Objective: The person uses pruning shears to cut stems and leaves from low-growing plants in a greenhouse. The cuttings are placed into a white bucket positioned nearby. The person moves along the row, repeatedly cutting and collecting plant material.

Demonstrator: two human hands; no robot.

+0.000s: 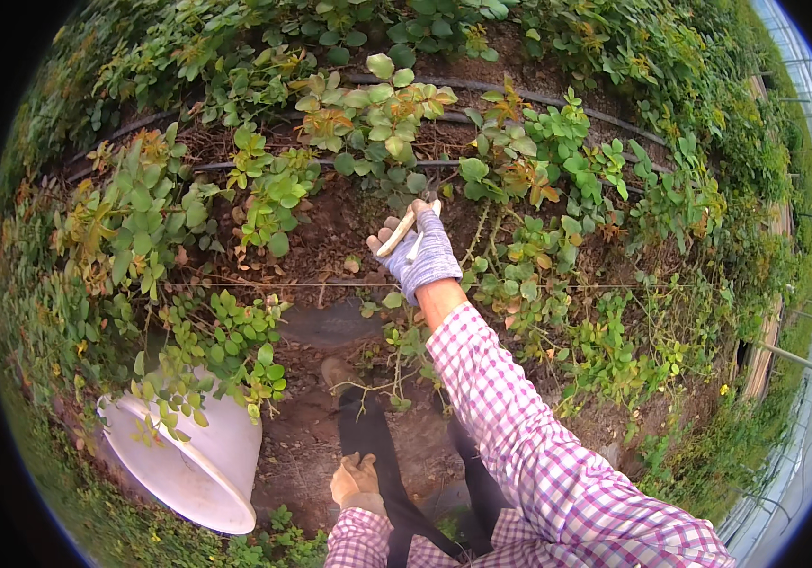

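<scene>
My right hand, in a grey fingerless glove, reaches forward into the leafy rose bushes. It is closed on a hand tool with pale handles, seemingly pruning shears; the tool's far end is hard to make out among leaves and stems. Right ahead of it stands a rose shoot with green and reddish leaves. My left hand, in a tan glove, is low beside my dark-trousered leg, its fingers curled. Whether it holds anything does not show.
A white plastic bucket lies tilted at the lower left, partly behind leaves. Dark irrigation hoses cross the soil beyond my right hand. A thin string runs across the row. Thorny stems stand close to my right hand.
</scene>
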